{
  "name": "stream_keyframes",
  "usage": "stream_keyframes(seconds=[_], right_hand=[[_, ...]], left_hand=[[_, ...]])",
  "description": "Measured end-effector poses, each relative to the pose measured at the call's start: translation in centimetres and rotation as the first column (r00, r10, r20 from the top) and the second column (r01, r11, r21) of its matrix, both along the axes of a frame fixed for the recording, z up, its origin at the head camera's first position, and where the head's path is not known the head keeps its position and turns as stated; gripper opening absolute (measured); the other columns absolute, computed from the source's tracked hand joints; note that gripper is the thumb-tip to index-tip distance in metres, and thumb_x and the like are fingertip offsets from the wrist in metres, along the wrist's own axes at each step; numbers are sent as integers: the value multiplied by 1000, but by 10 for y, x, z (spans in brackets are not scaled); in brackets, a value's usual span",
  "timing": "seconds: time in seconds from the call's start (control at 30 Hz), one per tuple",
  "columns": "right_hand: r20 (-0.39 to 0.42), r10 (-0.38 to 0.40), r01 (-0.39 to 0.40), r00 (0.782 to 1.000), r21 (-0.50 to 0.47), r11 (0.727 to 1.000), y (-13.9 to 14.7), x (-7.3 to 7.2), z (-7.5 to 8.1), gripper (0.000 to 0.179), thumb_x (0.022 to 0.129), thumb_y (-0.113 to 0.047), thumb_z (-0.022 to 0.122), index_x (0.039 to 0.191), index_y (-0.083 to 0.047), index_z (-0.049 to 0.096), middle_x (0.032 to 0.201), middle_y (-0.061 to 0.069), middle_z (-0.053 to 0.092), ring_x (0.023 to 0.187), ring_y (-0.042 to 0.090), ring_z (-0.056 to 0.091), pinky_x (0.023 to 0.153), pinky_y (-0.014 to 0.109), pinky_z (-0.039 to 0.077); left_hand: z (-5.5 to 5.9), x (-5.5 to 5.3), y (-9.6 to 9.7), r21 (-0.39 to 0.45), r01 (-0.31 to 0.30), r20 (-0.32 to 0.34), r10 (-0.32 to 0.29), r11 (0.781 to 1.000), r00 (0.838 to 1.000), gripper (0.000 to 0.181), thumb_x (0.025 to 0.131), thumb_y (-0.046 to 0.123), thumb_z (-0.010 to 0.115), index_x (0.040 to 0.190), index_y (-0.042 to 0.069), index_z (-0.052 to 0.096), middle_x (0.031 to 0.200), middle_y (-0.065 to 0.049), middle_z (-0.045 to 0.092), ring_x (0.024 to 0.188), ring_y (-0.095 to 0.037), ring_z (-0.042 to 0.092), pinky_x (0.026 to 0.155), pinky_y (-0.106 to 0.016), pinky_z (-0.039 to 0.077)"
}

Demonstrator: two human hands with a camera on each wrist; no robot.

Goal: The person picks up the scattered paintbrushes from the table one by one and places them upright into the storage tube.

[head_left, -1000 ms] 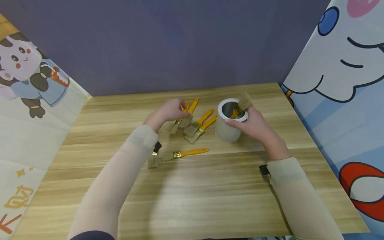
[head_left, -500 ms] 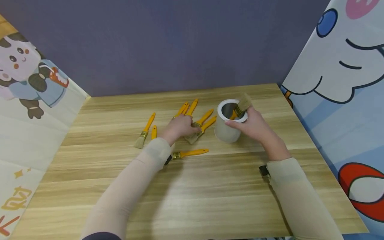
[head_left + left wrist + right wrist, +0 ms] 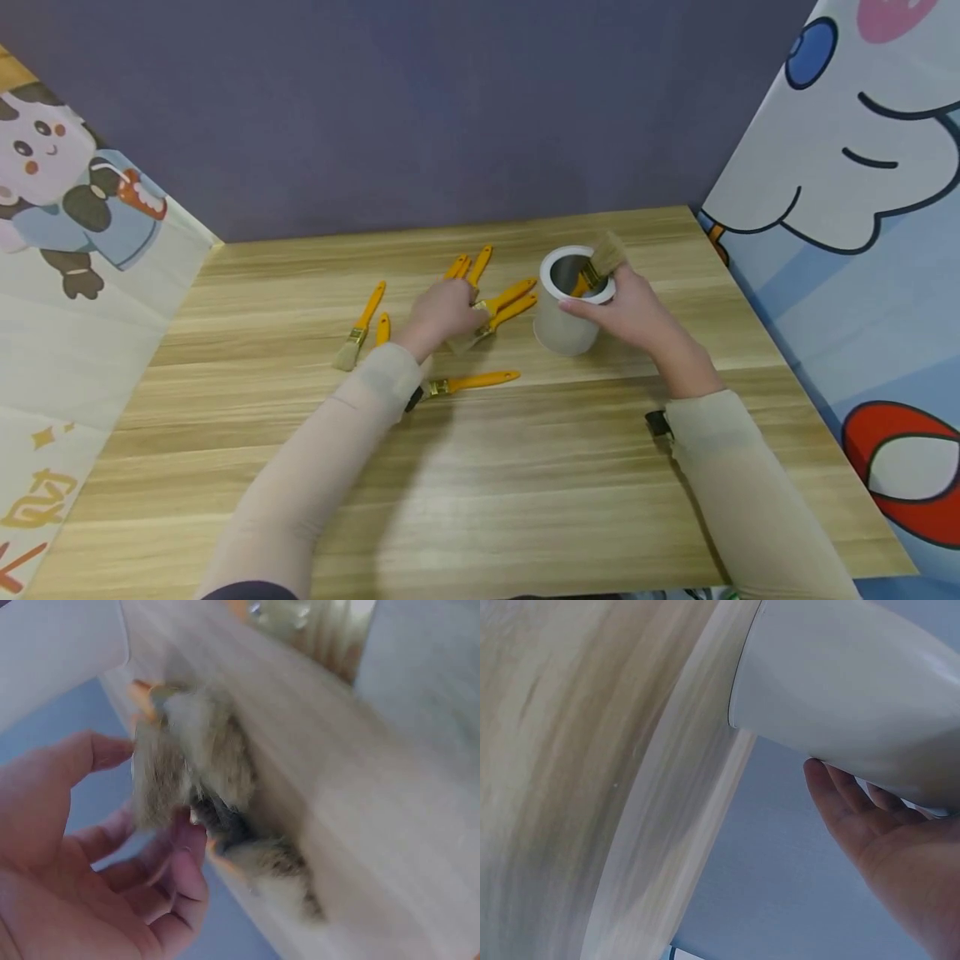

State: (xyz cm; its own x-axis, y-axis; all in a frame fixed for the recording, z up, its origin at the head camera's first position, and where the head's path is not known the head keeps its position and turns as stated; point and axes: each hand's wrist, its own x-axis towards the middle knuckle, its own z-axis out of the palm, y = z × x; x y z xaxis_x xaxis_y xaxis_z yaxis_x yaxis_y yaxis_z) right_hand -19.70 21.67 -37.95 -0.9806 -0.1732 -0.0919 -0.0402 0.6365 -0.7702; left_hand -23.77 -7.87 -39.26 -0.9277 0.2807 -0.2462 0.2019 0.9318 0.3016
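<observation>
In the head view my left hand (image 3: 444, 315) is among the yellow-handled paintbrushes, its thumb and fingers pinching one paintbrush (image 3: 512, 293) near its bristle end. The left wrist view shows the thumb and curled fingers on either side of pale bristles (image 3: 160, 776), with other bristle heads close by. My right hand (image 3: 637, 312) grips the white can (image 3: 564, 329) at its right side, thumb near the rim. Inside the can one paintbrush (image 3: 602, 258) leans with its bristles up, close to that hand. In the right wrist view the fingers lie against the can's wall (image 3: 840, 690).
More paintbrushes lie on the wooden table (image 3: 525, 483): one at the left (image 3: 360, 329), one at the front (image 3: 480, 380), and several behind the left hand. A dark wall (image 3: 450, 125) rises at the back, with cartoon-printed panels at both sides.
My left hand has moved right and toward me, from the rear brushes to the ones nearer the can. The pinched paintbrush has shifted slightly. The right hand and can stay in place.
</observation>
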Motion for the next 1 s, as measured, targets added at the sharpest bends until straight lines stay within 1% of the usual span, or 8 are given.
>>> stream_keyframes(seconds=[0.1, 0.2, 0.27, 0.4, 0.53, 0.73, 0.93, 1.0], right_hand=[[5, 3, -3, 1000, -2, 1000, 0, -1, 0, 107, 90, -62, 78, 168, -16, 22, 169, 22, 36, 155, 43, 38, 122, 66, 37], [11, 4, -4, 1000, -8, 1000, 1, 0, 0, 105, 91, -61, 78, 167, -15, 23, 169, 22, 35, 156, 43, 37, 123, 66, 36], [11, 0, 0, 1000, -10, 1000, 1, 0, 1, 105, 91, -60, 78, 167, -15, 23, 169, 22, 36, 156, 43, 37, 123, 66, 36], [4, 4, -4, 1000, 1, 1000, 1, 0, 1, 106, 91, -60, 78, 169, -17, 20, 170, 21, 35, 156, 43, 37, 124, 66, 35], [3, 2, -3, 1000, 24, 1000, 1, -1, 1, 107, 91, -60, 77, 170, -18, 18, 171, 22, 34, 157, 44, 36, 124, 66, 34], [5, 2, -2, 1000, 28, 1000, 0, -2, 3, 108, 92, -60, 77, 171, -17, 17, 171, 23, 34, 157, 45, 35, 124, 66, 34], [17, 5, -5, 1000, 12, 1000, -1, -1, 4, 109, 92, -60, 77, 171, -20, 15, 172, 21, 32, 158, 44, 34, 125, 66, 33], [18, 7, -7, 1000, 8, 1000, -1, 0, 4, 108, 92, -59, 77, 171, -20, 15, 172, 22, 32, 158, 44, 33, 125, 66, 33]], left_hand=[[4, 0, -1, -21, 3, 11, -3, 1000, 1000, 50, 101, 39, 69, 65, 17, 42, 59, 5, 32, 52, -10, 23, 48, -26, 23], [6, 3, 1, -59, 27, 31, -25, 998, 999, 45, 100, 51, 70, 74, 19, 53, 62, 5, 44, 54, -12, 36, 50, -28, 32], [5, 5, 3, -77, 33, 47, -30, 996, 998, 43, 99, 57, 69, 102, 14, 69, 75, 2, 59, 65, -16, 50, 57, -33, 42], [1, 10, 3, -98, 19, 55, -13, 995, 998, 57, 98, 58, 70, 133, 12, 68, 109, -5, 75, 81, -21, 62, 73, -40, 54], [2, 13, 1, -84, 9, 83, -2, 996, 997, 43, 100, 53, 70, 116, 13, 71, 107, -6, 75, 80, -20, 62, 73, -41, 57], [8, 12, -4, -36, -33, 85, 36, 999, 996, 34, 99, 48, 74, 97, 15, 68, 81, 0, 60, 65, -14, 50, 56, -31, 45], [19, 12, -9, 43, -68, -10, 68, 997, 998, 48, 97, 45, 77, 130, 10, 70, 117, -8, 76, 86, -19, 67, 77, -37, 60], [23, 12, -11, 80, -72, -40, 75, 994, 996, 57, 97, 43, 78, 142, 10, 65, 115, -9, 77, 83, -20, 68, 76, -38, 60]])
